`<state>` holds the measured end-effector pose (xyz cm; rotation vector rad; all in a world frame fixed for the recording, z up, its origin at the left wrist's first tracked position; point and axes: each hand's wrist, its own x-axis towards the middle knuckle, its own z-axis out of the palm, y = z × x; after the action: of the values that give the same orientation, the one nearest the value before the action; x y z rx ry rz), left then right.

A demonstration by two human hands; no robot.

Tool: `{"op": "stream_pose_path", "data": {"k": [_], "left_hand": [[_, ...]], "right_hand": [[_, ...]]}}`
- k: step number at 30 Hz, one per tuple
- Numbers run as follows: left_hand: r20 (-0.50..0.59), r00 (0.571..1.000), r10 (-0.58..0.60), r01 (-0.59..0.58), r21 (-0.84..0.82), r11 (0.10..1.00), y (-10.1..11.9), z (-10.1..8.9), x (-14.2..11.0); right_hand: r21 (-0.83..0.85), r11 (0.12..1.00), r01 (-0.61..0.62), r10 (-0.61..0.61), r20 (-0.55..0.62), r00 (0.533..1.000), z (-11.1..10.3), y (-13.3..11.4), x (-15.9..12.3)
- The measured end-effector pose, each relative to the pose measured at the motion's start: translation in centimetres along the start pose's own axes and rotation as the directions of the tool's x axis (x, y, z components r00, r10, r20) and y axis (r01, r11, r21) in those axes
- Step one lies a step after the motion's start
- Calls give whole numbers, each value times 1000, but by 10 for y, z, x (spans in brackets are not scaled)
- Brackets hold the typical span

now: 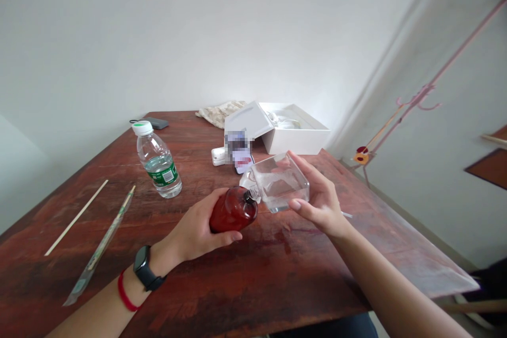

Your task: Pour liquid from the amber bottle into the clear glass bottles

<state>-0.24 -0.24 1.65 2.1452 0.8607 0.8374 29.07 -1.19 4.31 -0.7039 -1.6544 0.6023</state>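
My left hand (202, 227) is wrapped round a brown bottle (233, 214), whose dark neck points up and to the right. In my right hand (319, 198) lies a clear square bottle (283, 182), tipped on its side with its neck toward the brown one. The two mouths meet or nearly meet; I cannot tell if they touch. A little clear liquid seems to lie along the lower side of the square bottle. Left of my hands a water bottle (158, 158) with a white cap and green label stands on the wooden table (190, 290).
A bare wooden stick (77, 216) and wrapped chopsticks (105, 237) lie at left. Behind my hands are an open white box (297, 140), its leaning lid (247, 119), a phone (243, 161), a small white case (218, 156), a cloth (219, 112) and a grey item (157, 123).
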Motion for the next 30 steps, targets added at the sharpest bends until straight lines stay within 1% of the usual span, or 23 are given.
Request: {"op": "stream_pose_path", "data": {"k": [5, 10, 16, 24, 30], "left_hand": [[5, 1000, 2, -2, 6, 1000, -1, 0, 0], [7, 1000, 2, -2, 3, 1000, -1, 0, -1], [-1, 1000, 3, -3, 12, 1000, 0, 0, 0], [12, 999, -48, 48, 33, 998, -2, -1, -1], [18, 998, -67, 68, -14, 998, -5, 0, -2]], "right_hand": [[-13, 1000, -13, 13, -3, 1000, 0, 1, -1], [-29, 1000, 0, 0, -2, 1000, -1, 1, -1], [-91, 996, 3, -1, 16, 1000, -3, 1, -1], [-86, 996, 33, -29, 44, 999, -5, 0, 2], [-105, 994, 38, -33, 46, 998, -6, -4, 5]]}}
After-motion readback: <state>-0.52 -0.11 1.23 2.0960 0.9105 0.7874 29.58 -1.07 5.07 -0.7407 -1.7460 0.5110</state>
